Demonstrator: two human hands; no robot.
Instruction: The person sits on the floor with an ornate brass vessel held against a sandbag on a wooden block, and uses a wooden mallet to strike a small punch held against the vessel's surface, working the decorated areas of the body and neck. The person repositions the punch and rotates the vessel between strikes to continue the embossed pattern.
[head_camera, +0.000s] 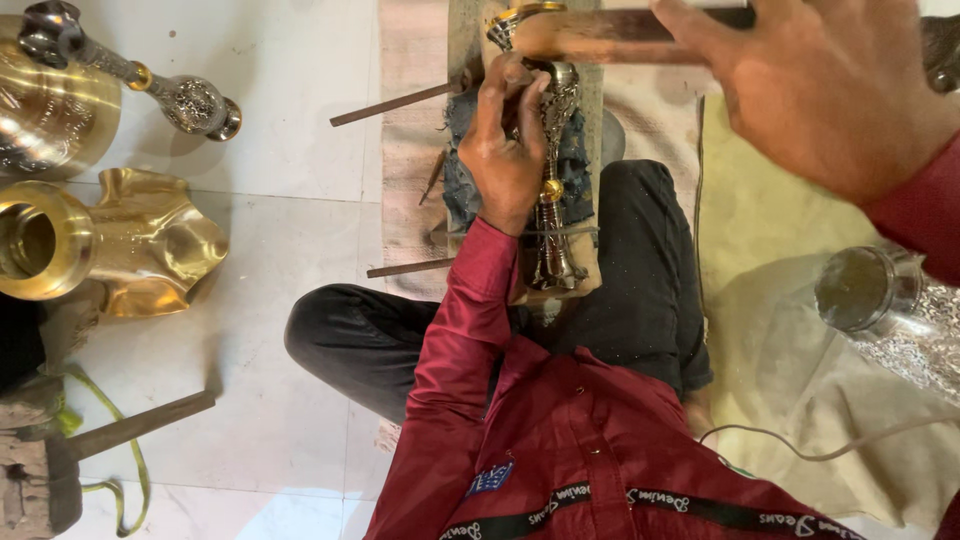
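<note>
My left hand (505, 150) is closed around a small punch and presses its tip against an ornate silver piece with a gold bead (556, 215). The piece lies lengthwise on a wooden block (590, 282) padded with blue cloth (578, 165), between my knees. My right hand (810, 90) is raised at the upper right, blurred, gripping the wooden handle of a hammer (600, 38). The hammer's head end hangs just above my left hand and the top of the piece.
Brass vessels (60, 240) and a crumpled brass sheet (160, 245) sit on the white floor at left, with a silver-gold stem (190, 100) above them. Another hammer (130, 425) lies lower left. Metal rods (395, 103) flank the block. An embossed silver vessel (880, 300) rests on yellow cloth at right.
</note>
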